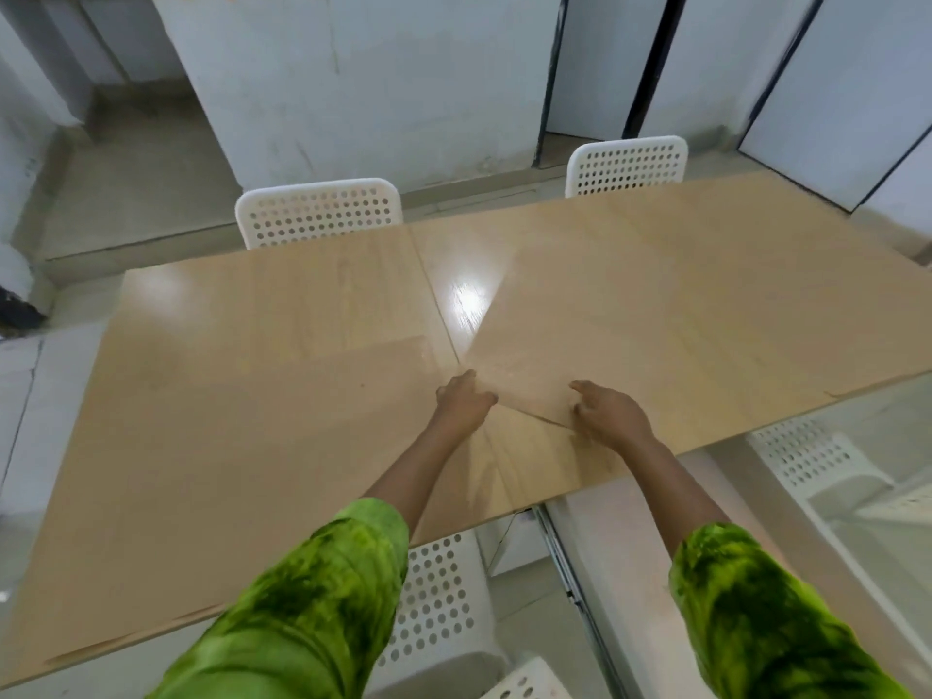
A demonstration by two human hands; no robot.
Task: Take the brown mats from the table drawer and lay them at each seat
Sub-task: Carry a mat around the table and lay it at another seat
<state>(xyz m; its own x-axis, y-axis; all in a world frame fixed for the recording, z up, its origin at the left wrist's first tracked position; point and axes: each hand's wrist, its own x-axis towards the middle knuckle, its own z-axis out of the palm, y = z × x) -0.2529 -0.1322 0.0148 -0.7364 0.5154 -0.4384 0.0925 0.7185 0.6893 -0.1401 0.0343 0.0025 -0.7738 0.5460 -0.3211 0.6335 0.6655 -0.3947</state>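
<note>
A light brown mat (645, 320) lies skewed on the right half of the wooden table (302, 285). Its near corner points at me. My left hand (461, 398) pinches that mat's left corner with curled fingers. My right hand (613, 413) grips the mat's near edge, fingers curled over it. A second brown mat (242, 446) lies flat on the left half, reaching the table's near edge. Both mats almost match the tabletop in colour, so their edges are faint.
Two white perforated chairs (317, 209) (625, 164) stand at the far side. Another white chair (439, 597) sits just below me and one (817, 456) at the right. A metal rail (560, 547) runs under the near edge. Walls and dark door frames lie beyond.
</note>
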